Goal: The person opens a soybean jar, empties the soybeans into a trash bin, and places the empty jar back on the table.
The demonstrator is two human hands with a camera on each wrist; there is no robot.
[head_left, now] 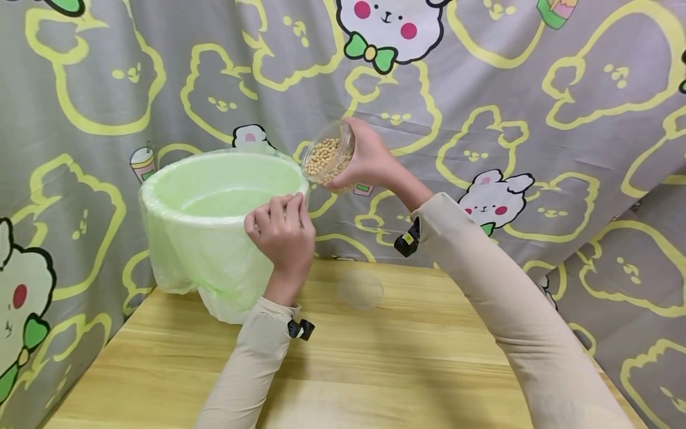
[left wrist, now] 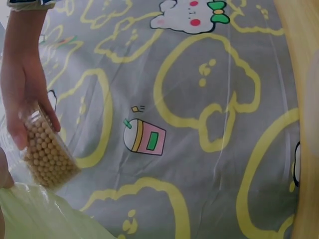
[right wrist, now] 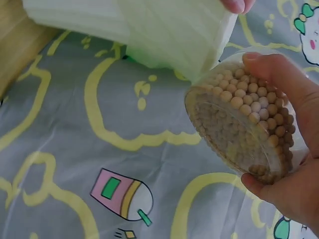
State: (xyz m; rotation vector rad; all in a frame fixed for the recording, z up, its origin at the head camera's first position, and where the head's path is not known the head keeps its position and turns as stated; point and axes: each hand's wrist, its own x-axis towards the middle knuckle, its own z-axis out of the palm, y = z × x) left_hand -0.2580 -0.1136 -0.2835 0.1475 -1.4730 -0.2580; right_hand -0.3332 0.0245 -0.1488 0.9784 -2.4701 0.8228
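My right hand (head_left: pixel 372 156) grips a clear plastic jar (head_left: pixel 348 143) from its side, thumb and fingers around it. Round tan beans (right wrist: pixel 244 102) fill much of the jar. It is tilted, with its open mouth facing the bin and close beside the rim. My left hand (head_left: pixel 284 232) grips the near right rim of a white bin (head_left: pixel 222 219), fingers curled over the edge. A thin pale green liner bag (head_left: pixel 171 256) covers the bin's rim and hangs down outside. No beans show on the visible inside of the bin.
A round translucent lid (head_left: pixel 360 290) lies on the wooden table (head_left: pixel 375 357), right of the bin. A grey curtain (head_left: pixel 536 71) with cartoon prints hangs behind and along the sides. Each wrist carries a small black camera (head_left: pixel 407 238).
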